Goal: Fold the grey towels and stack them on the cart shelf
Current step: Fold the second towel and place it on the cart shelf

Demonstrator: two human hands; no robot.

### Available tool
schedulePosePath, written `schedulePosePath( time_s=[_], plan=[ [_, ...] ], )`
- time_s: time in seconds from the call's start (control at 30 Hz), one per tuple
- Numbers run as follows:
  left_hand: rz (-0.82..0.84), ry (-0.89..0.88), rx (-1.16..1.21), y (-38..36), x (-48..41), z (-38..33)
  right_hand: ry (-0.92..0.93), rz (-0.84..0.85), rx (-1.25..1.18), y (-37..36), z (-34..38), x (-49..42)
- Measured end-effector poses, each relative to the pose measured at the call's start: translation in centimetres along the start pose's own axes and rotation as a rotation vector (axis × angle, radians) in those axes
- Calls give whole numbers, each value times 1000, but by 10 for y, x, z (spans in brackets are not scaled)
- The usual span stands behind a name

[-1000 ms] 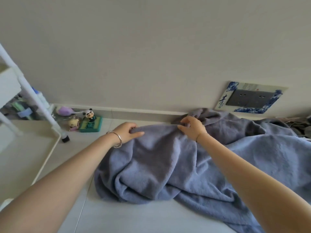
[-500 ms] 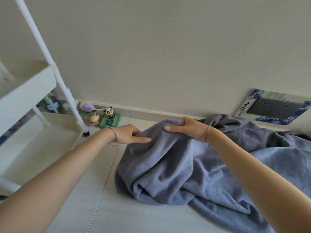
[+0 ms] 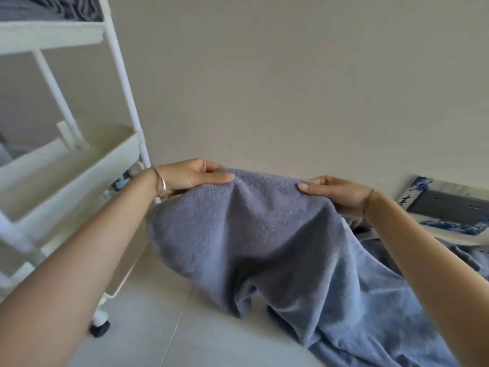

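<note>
A grey towel [image 3: 264, 234] hangs lifted off the floor, its upper edge stretched between both hands. My left hand [image 3: 190, 176], with a bracelet on the wrist, pinches the edge on the left. My right hand [image 3: 341, 194] pinches the same edge on the right. The towel's lower part trails down onto a heap of more grey cloth [image 3: 383, 327] on the floor at the right. The white cart [image 3: 66, 165] stands at the left, with its middle shelf level with my left forearm. Folded grey towels [image 3: 53, 7] lie on the cart's top shelf.
A blue-and-white framed grey panel [image 3: 449, 207] leans at the wall on the right. The cart's black caster [image 3: 100, 330] rests on the pale tiled floor [image 3: 164, 340]. A plain wall rises behind.
Both hands have raised the towel's edge from the floor heap and spread apart. The view has swung up and left, so the cart now fills the left side and the small toys are hidden.
</note>
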State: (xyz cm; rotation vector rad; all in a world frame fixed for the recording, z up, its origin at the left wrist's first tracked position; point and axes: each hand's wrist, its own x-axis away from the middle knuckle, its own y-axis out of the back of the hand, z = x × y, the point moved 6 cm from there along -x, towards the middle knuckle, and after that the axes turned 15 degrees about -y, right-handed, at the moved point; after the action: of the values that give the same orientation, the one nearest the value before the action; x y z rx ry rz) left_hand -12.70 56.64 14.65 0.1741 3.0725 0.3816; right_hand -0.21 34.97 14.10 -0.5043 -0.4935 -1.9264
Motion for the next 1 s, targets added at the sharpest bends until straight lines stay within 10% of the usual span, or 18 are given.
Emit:
schedulePosePath(
  time_s=[0.27,0.87,1.0],
  plan=[
    [-627,-24,-730,25,-19,111,-86,-862,264,44,-76,-94],
    [-580,840,-739,-35,127,250,-8,-347,157,-124,-185,-104],
    [-645,381,-426,-44,117,236,-19,-364,156,-125,-191,-97]
  ],
)
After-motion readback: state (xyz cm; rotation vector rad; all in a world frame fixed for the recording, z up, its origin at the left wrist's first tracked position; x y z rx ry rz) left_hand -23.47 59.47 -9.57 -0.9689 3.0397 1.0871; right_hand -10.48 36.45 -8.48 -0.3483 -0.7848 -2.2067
